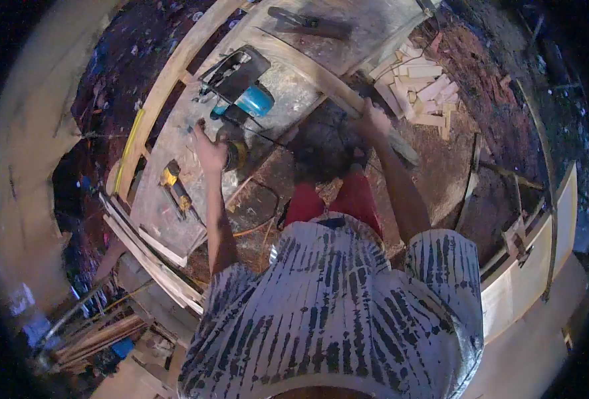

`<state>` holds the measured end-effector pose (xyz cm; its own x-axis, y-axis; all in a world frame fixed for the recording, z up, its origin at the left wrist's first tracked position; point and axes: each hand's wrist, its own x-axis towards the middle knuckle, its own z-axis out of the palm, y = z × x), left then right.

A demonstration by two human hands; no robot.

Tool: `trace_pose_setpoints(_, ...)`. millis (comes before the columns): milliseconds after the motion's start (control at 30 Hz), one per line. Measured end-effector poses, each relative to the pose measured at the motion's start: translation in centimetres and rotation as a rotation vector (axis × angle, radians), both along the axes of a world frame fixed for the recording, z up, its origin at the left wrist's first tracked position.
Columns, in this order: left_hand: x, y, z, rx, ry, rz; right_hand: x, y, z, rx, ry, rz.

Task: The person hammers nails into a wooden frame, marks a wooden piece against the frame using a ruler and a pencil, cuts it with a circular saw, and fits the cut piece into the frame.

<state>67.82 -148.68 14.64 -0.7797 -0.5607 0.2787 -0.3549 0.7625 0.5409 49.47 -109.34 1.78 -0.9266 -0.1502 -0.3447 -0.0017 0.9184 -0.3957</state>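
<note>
My right hand [374, 123] is wrapped round a long wooden board [321, 76], which slants from the worktop at upper left down toward the right of my legs. My left hand [210, 149] is over the worktop with its fingers stretched forward. Close beside its wrist is a dark and yellow round object [237, 155], whose kind I cannot make out. Beyond that hand lies a teal and black power saw [251, 100] with a dark cord. Nearer to me on the left, a yellow and black hand tool [176, 186] lies on the worktop [151, 216].
Light wood offcuts [424, 90] are piled on the ground at upper right. A yellow tape [129, 149] runs along the wooden frame [165, 83] at left. A dark tool [308, 23] lies at the far end. Long strips [151, 256] lean at lower left; a pale panel [527, 256] stands right.
</note>
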Motion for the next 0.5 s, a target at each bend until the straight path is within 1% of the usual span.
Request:
trace_pose_setpoints(67,-2.4,-3.1,-1.0,-0.154,-0.102,-0.049,0.0,0.1,-0.3,0.01,-0.03,0.003)
trace_pose_setpoints(100,-3.3,-5.3,-2.3,-0.149,-0.105,-0.073,0.3,-0.2,-0.5,0.041,0.003,0.005)
trace_pose_setpoints(167,-4.5,-9.0,-4.7,0.262,-0.278,-0.417,1.1,-0.5,-0.7,0.081,0.03,-0.01)
trace_pose_setpoints(200,-4.9,-8.2,-3.5,0.135,-0.328,-0.438,1.5,-0.5,-0.7,0.046,0.066,-0.022)
trace_pose_setpoints(233,-5.3,-9.1,-4.4,0.142,-0.325,-0.447,1.4,-0.6,-0.7,0.058,0.065,-0.011)
trace_pose_setpoints(300,-5.8,-10.5,-6.5,0.045,-0.274,-0.54,1.2,-1.0,-0.3,0.074,0.068,0.003)
trace_pose_setpoints(333,-6.1,-9.9,-5.2,0.12,-0.521,-0.444,1.8,-1.2,0.4,0.091,0.184,-0.002)
trace_pose_setpoints(367,-5.9,-10.1,-4.5,0.132,-0.524,-0.449,2.6,-1.3,1.2,0.112,0.298,-0.006)
trace_pose_setpoints(400,-5.6,-10.4,-4.3,0.125,-0.555,-0.512,3.3,-2.5,2.9,0.147,0.356,-0.021)
trace_pose_setpoints(433,-5.8,-10.2,-5.0,0.221,-0.511,-0.482,4.2,-4.1,5.4,0.163,0.356,-0.028)
trace_pose_setpoints(467,-6.0,-10.0,-5.8,0.315,-0.464,-0.453,5.2,-5.8,8.0,0.043,0.379,-0.025)
trace_pose_setpoints(500,-5.8,-10.7,-7.4,0.325,-0.464,-0.47,6.0,-7.4,9.4,-0.077,0.398,-0.022)
